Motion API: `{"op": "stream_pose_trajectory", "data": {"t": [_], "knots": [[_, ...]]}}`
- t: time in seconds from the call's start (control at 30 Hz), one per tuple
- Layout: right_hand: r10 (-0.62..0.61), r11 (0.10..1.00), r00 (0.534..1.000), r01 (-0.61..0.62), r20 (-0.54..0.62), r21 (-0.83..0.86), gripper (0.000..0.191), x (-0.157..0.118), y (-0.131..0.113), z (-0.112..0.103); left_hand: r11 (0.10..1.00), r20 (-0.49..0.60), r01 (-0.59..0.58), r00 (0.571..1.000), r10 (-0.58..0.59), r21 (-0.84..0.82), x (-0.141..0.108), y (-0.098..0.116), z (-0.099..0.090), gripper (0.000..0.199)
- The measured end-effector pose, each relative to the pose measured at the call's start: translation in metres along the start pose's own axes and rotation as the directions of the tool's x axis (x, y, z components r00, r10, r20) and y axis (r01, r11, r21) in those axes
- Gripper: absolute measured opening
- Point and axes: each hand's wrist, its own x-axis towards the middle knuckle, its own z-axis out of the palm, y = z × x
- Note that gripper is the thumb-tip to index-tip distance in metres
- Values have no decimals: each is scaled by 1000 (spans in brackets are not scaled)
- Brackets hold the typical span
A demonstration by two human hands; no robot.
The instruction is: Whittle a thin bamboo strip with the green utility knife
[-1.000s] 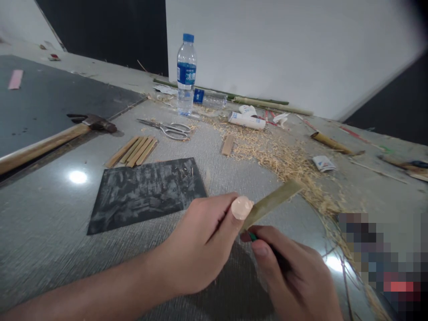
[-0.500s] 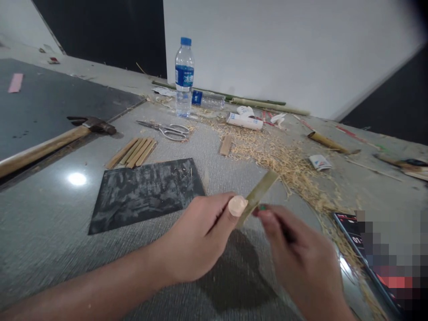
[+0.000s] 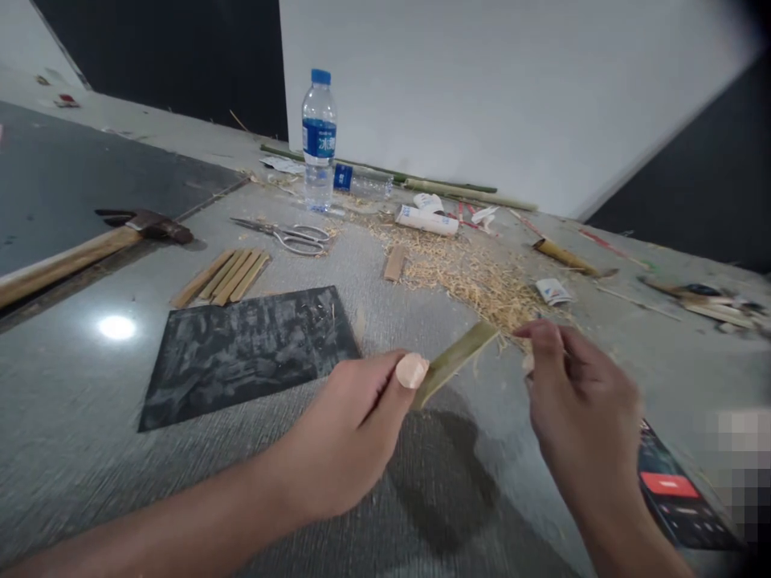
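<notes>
The left hand (image 3: 355,433) grips a bamboo strip (image 3: 458,361); the right hand's (image 3: 584,409) fingers are pinched together near its far end, their contents unclear.

A: Log entry, view: head camera, position?
B: Worn on the person's head, above the near part of the floor (image 3: 72,417); faces forward and down
A: Working distance?
B: Short. Left hand (image 3: 355,433) and right hand (image 3: 581,401) large in lower half, arms running in from the lower edge. Black sheet (image 3: 246,353) slightly farther; upright bottle (image 3: 319,144) well beyond
A: Far limit of field?
B: White wall (image 3: 482,88), upper part of frame. Its foot slopes down toward the right; top right corner dark. Single view logged, taking in both hands and wall
</notes>
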Motion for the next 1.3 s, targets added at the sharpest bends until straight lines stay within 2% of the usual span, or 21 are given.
{"op": "stream_pose_trajectory", "data": {"t": [0.1,0.17,0.27,0.37,0.73,0.87,0.97,1.13,1.3], "knots": [[-31,999,999,31,15,16,39,-24,-21,-2,998,-45,-51,998,52,21,3,-1,-2,47],[-111,992,990,105,86,72,34,-43,-35,-2,996,-64,-80,995,82,32,4,-2,-3,47],[-310,930,920,241,239,276,19,-62,-47,0,993,-77,-109,991,111,34,5,-3,-4,45],[-417,885,862,313,288,343,13,-65,-46,2,994,-77,-105,991,106,18,5,-3,-5,44],[-473,855,829,349,300,384,12,-59,-45,7,992,-32,-121,992,120,-18,3,0,-6,40],[-494,848,816,376,301,373,12,-60,-42,6,993,18,-113,993,114,-35,2,1,-7,40],[-447,888,842,376,302,266,16,-54,-37,5,995,26,-95,995,96,-4,2,1,-6,44],[-248,968,949,233,194,97,27,-32,-25,10,1000,54,-2,999,0,28,3,-1,-1,48],[-128,992,973,121,190,45,31,-14,-9,17,998,18,16,1000,-17,57,3,-1,2,47]]}}
